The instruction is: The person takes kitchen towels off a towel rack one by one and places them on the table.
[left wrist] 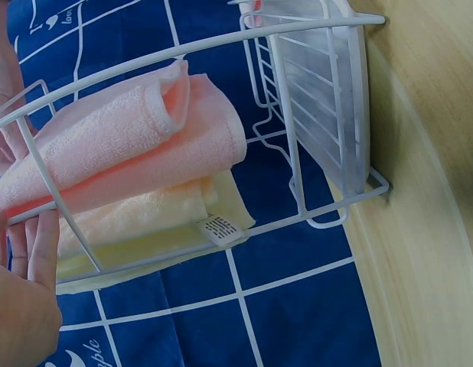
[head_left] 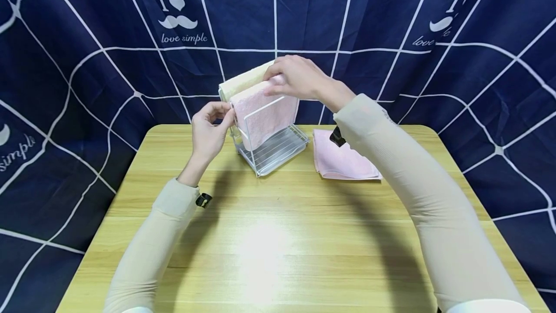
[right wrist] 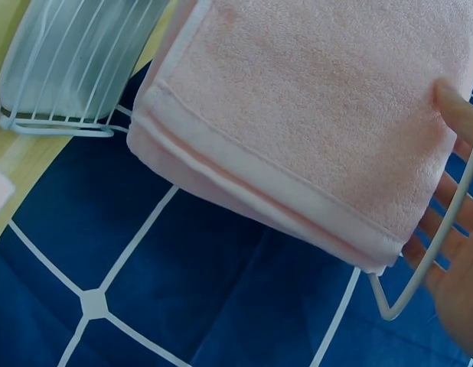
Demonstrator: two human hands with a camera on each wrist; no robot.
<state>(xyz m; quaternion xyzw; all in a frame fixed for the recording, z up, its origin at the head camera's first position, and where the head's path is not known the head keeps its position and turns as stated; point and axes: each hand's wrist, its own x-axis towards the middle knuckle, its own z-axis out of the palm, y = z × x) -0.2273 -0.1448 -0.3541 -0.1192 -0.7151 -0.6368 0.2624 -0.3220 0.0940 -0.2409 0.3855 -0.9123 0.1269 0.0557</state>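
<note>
A folded pink towel (head_left: 260, 115) hangs over a bar of a white wire rack (head_left: 251, 156). My left hand (head_left: 210, 127) pinches the towel's upper left corner between thumb and fingers, close to the rack's bar. At the upper right edge my right hand (head_left: 299, 78) grips the same towel, thumb in front and fingers behind; the right wrist view shows that thumb (right wrist: 455, 107) pressing its face. Behind it hangs a pale yellow towel (head_left: 245, 80), whose white label (left wrist: 221, 229) shows in the left wrist view.
A clear tray (head_left: 282, 146) forms the rack's base. Another folded pink towel (head_left: 343, 158) lies on the wooden table (head_left: 278, 235), right of the rack and partly under my right forearm. Dark blue cloth (head_left: 312, 8) with white lines hangs behind and at both sides.
</note>
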